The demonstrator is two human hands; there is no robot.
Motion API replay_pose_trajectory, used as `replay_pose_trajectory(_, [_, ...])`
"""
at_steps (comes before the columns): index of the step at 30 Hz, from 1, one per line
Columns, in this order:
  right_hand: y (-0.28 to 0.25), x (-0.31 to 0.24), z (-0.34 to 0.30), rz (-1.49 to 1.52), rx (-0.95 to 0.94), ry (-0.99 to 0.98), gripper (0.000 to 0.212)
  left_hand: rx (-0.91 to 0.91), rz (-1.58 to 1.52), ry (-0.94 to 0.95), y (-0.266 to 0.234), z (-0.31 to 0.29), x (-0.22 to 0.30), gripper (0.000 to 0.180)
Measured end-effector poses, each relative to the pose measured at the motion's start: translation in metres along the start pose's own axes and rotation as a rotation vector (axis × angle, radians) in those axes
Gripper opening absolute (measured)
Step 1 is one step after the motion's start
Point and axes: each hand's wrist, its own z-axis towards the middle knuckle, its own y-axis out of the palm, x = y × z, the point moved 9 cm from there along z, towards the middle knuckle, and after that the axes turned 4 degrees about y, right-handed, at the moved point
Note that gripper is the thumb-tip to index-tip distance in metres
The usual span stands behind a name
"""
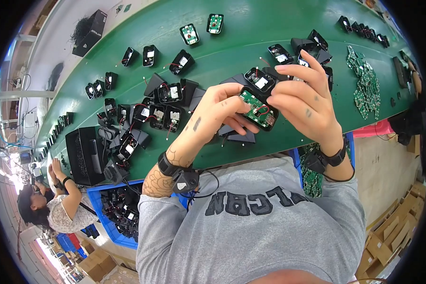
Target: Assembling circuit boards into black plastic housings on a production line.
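Observation:
Above the near edge of the green bench, my left hand (217,111) grips a small black plastic housing (271,124), its thumb pressing on the green circuit board (254,110) inside. A red wire loops over that board. My right hand (307,97) is raised at the housing's right side, fingers bent but apart, with nothing visible between them. Whether its lower fingers touch the housing is hard to tell. Just beyond lies another black housing (260,80) with a white part inside. A dark strap with a small device sits on each wrist.
Black housings (169,93) with red wires crowd the green bench (213,61). A pile of circuit boards (365,83) lies at right. Blue bins (110,215) stand below the edge. At left, a co-worker (61,201) reaches to the bench beside a black box (84,156).

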Motion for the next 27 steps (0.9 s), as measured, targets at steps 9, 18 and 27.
replay_pose_trajectory(9, [0.001,0.001,-0.003,0.126,0.023,0.051,0.016,0.029,-0.047,0.037,-0.001,-0.001,0.007,0.029])
replay_pose_trajectory(18, [0.050,0.046,-0.052,0.702,0.106,0.915,0.010,0.462,0.784,0.789,0.016,-0.031,0.051,0.040])
replay_pose_trajectory(27, [0.045,0.052,-0.063,0.811,0.396,0.840,0.013,0.496,0.692,0.793,0.024,-0.011,0.047,0.042])
